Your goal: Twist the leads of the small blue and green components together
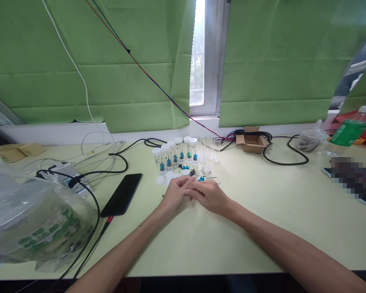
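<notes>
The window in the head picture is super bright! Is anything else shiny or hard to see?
In the head view, daylight nearly washes out the window; also in the head view, pale glare shines on the big plastic bag at left, square blocks hide detail in a patch at right, and the blue piece by the right hand is too small to see clearly.

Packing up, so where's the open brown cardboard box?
In the head view, the open brown cardboard box sits right of centre, below the right green blind, beside looped black cable, beyond the bare right hand.

Green blinds (274, 65) flank a bright narrow window (197, 61).
</notes>
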`<state>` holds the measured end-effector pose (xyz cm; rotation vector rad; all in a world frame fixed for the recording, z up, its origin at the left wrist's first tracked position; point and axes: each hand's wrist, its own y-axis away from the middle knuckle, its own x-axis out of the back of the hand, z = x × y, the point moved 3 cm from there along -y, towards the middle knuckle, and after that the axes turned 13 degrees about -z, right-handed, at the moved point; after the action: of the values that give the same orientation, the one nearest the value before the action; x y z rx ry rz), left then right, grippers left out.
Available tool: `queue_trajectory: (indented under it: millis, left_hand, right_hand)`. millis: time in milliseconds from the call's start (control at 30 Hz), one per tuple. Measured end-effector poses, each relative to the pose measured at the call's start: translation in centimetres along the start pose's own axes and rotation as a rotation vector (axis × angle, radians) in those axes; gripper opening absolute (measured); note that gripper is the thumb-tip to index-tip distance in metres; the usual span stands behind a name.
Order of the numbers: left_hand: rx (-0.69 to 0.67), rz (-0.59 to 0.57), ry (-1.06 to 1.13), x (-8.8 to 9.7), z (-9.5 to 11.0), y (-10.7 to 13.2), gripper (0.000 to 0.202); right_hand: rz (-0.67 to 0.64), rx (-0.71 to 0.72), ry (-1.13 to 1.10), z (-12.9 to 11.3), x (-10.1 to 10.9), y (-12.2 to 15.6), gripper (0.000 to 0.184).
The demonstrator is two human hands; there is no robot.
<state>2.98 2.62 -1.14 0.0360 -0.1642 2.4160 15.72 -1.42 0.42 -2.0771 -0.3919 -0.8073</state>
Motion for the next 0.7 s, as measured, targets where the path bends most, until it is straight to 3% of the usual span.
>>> queue_trajectory:
  millis: [367, 700]
  left_hand:
    - [-0.041, 0.088, -0.082, -0.3, 1.0, 0.2, 0.036]
    - [-0.068, 0.052, -0.102, -0.6, 1.4, 0.3, 0.038]
  right_hand:
    - [0.020, -0.007, -0.024, -0.2, 0.1, -0.1, 0.032]
    - [0.067, -0.009, -0.051, -0.4, 0.2, -0.1, 0.035]
